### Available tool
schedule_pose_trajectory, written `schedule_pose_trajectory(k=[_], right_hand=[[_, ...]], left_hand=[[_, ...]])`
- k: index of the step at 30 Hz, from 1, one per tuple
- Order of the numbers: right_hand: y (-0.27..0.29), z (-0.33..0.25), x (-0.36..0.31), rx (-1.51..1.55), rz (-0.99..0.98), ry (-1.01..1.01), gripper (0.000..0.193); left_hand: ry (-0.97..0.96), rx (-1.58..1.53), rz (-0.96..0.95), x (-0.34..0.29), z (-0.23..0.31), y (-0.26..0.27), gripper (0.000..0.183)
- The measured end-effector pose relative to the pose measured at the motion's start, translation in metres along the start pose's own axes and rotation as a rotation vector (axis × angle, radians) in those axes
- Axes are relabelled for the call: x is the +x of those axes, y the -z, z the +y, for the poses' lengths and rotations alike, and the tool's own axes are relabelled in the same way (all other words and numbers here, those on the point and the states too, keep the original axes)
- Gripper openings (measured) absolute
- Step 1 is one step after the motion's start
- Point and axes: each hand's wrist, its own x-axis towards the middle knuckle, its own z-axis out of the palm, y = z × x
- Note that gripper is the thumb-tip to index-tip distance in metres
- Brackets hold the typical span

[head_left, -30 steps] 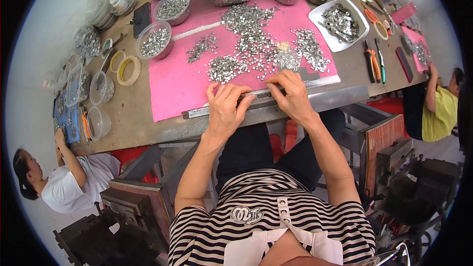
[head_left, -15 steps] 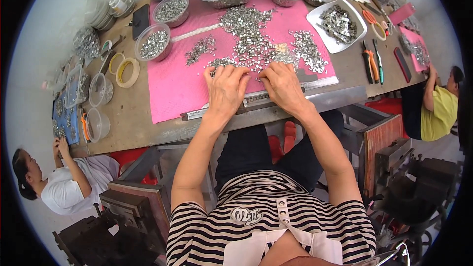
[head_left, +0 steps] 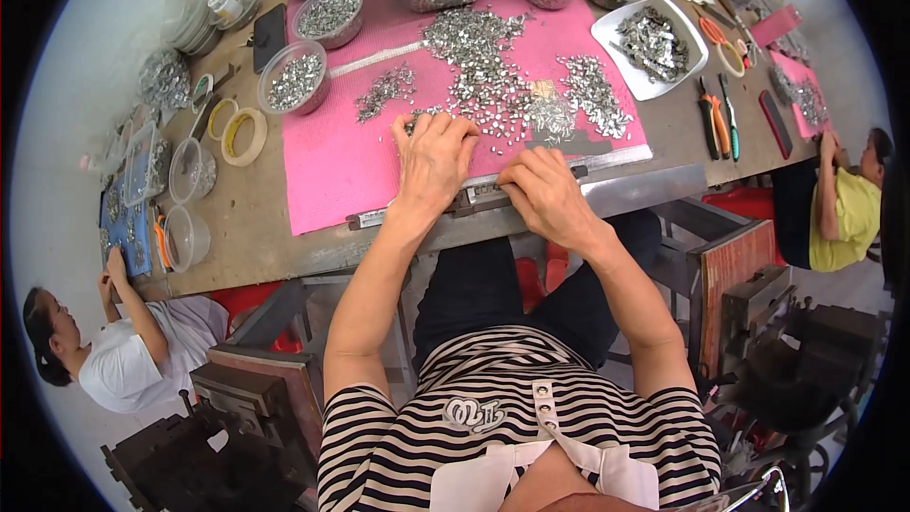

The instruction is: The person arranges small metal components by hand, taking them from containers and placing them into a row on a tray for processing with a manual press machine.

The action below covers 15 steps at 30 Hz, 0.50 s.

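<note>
The left hand (head_left: 434, 159) lies flat, palm down, its fingertips spread over the near edge of the heap of small metal parts (head_left: 493, 85) on the pink mat (head_left: 332, 161). The right hand (head_left: 548, 194) rests beside it, fingers curled down onto the metal rail (head_left: 493, 192) at the bench edge; whether it pinches a part cannot be told. The two hands sit close together, not touching. This looks like the step of drawing parts from the heap down to the rail and seating them along it. The next move probably calls for a light, sorting pull toward the rail. Bowls (head_left: 296, 79) and a white tray (head_left: 654, 43) of more parts ring the mat.
</note>
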Motion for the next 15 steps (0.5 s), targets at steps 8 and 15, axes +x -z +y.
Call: schedule_pose_trajectory(k=[8, 15], right_hand=[[-0.008, 0.017, 0.013, -0.022, 0.069, -0.123, 0.008], [-0.018, 0.02, 0.022, -0.158, 0.043, -0.191, 0.006]], left_hand=[[-0.009, 0.029, -0.02, 0.003, 0.001, 0.0, 0.01], [0.005, 0.002, -0.01, 0.001, 0.0, -0.001, 0.01]])
